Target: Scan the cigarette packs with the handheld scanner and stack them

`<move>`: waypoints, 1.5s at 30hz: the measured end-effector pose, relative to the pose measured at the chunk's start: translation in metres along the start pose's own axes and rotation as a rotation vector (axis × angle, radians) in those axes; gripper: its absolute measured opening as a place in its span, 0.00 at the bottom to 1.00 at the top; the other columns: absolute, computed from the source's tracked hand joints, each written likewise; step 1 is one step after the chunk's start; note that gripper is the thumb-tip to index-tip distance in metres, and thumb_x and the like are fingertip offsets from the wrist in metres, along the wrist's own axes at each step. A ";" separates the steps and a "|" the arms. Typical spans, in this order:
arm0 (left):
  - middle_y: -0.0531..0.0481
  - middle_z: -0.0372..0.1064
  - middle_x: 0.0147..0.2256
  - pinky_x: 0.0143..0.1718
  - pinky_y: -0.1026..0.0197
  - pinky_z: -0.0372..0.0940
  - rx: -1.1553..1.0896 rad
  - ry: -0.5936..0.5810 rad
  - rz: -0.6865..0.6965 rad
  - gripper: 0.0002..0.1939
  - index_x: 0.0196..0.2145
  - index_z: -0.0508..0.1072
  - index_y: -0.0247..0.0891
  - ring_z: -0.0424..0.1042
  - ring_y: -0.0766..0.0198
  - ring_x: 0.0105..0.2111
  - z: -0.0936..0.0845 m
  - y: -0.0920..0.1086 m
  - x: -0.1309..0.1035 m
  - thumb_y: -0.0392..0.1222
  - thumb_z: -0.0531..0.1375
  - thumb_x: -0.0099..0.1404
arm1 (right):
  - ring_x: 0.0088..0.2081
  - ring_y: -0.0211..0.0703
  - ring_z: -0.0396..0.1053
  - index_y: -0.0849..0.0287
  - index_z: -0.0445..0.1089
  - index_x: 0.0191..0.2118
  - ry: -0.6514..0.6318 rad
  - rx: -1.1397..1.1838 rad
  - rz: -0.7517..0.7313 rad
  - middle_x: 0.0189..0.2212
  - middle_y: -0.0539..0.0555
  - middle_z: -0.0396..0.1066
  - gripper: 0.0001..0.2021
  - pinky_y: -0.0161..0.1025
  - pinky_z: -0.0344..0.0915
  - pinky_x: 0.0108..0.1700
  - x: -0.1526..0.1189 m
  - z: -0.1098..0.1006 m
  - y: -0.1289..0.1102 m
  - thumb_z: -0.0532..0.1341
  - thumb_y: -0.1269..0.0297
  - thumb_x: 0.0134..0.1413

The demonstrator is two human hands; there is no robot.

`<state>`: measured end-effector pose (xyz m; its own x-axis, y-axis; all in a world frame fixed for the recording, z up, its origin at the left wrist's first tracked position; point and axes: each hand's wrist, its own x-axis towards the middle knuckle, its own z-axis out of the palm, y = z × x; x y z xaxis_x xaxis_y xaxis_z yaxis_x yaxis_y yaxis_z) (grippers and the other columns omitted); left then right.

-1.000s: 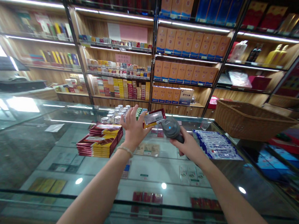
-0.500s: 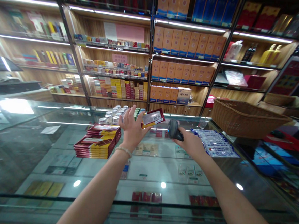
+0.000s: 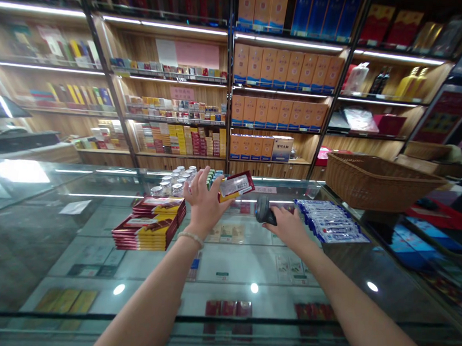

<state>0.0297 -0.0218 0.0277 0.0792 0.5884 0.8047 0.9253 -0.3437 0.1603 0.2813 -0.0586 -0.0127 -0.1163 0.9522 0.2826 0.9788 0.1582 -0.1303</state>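
Observation:
My left hand (image 3: 205, 200) holds a red-and-yellow chocolate bar (image 3: 236, 186) above the glass counter, its pale printed side tilted toward me. The thumb and fingers grip the near end of the wrapper. To the right, my right hand (image 3: 288, 227) is wrapped around the handle of a dark barcode scanner (image 3: 263, 211), whose head is close to the bar but apart from it. A stack of similar chocolate bars (image 3: 148, 225) lies left of my left wrist. Blue-and-white packets (image 3: 330, 222) lie in a row beyond my right hand.
Lidded jars or cans (image 3: 171, 182) stand behind the left hand on the glass counter (image 3: 89, 274). At the right is a wicker basket (image 3: 380, 186). A white paper slip (image 3: 75, 207) lies at the left. Shelves with orange boxes (image 3: 281, 66) line the back wall.
The scanner in my right hand has come slightly left and lower, nearer the chocolate bar. My left hand keeps its grip, almost unmoved. The whole view has shifted a little.

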 end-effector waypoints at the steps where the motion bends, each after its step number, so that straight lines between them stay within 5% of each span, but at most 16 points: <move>1: 0.34 0.53 0.72 0.71 0.31 0.37 0.000 -0.003 -0.002 0.33 0.59 0.73 0.46 0.50 0.38 0.72 0.000 0.000 0.000 0.59 0.70 0.60 | 0.60 0.62 0.71 0.59 0.68 0.58 0.004 0.000 -0.006 0.55 0.65 0.77 0.21 0.66 0.52 0.66 0.000 0.001 0.001 0.64 0.53 0.66; 8: 0.34 0.54 0.72 0.71 0.30 0.37 -0.015 0.005 0.016 0.32 0.59 0.73 0.46 0.50 0.38 0.72 0.004 0.000 -0.002 0.58 0.71 0.60 | 0.62 0.64 0.69 0.58 0.70 0.54 0.021 -0.004 -0.051 0.55 0.65 0.76 0.19 0.71 0.54 0.64 -0.002 0.006 0.003 0.62 0.51 0.66; 14: 0.33 0.54 0.71 0.71 0.29 0.38 -0.019 0.012 0.046 0.33 0.59 0.74 0.45 0.51 0.36 0.72 0.004 -0.001 -0.002 0.57 0.72 0.59 | 0.66 0.70 0.64 0.61 0.67 0.61 0.178 0.024 0.029 0.60 0.69 0.73 0.32 0.82 0.37 0.67 -0.002 0.004 0.002 0.57 0.38 0.66; 20: 0.32 0.52 0.72 0.70 0.31 0.43 -0.075 -0.084 0.194 0.34 0.60 0.74 0.44 0.50 0.36 0.72 0.004 0.004 -0.002 0.58 0.72 0.59 | 0.73 0.65 0.51 0.55 0.59 0.69 0.440 0.173 0.009 0.70 0.64 0.60 0.32 0.76 0.45 0.69 0.009 -0.003 0.015 0.59 0.46 0.65; 26: 0.34 0.51 0.72 0.70 0.30 0.38 -0.108 -0.157 0.288 0.36 0.59 0.74 0.46 0.49 0.35 0.72 0.004 0.013 -0.007 0.56 0.74 0.55 | 0.76 0.64 0.44 0.47 0.54 0.73 0.400 0.141 -0.074 0.74 0.60 0.52 0.42 0.72 0.42 0.71 0.008 -0.007 0.024 0.68 0.48 0.55; 33: 0.34 0.49 0.73 0.70 0.30 0.37 -0.121 -0.196 0.313 0.37 0.60 0.74 0.47 0.49 0.36 0.72 0.005 0.013 -0.007 0.57 0.75 0.55 | 0.76 0.63 0.42 0.46 0.64 0.66 0.366 0.120 -0.125 0.76 0.62 0.45 0.35 0.73 0.41 0.71 0.006 -0.013 0.025 0.70 0.49 0.53; 45: 0.31 0.46 0.74 0.70 0.30 0.34 -0.103 -0.204 0.260 0.44 0.71 0.62 0.45 0.46 0.36 0.73 0.000 0.015 -0.003 0.61 0.67 0.62 | 0.77 0.63 0.39 0.52 0.64 0.60 0.550 0.087 -0.228 0.77 0.64 0.38 0.31 0.69 0.34 0.73 -0.005 -0.034 0.013 0.69 0.51 0.53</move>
<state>0.0430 -0.0284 0.0273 0.3893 0.6020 0.6972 0.8228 -0.5675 0.0305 0.3007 -0.0699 0.0162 -0.1945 0.6207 0.7595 0.9194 0.3852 -0.0794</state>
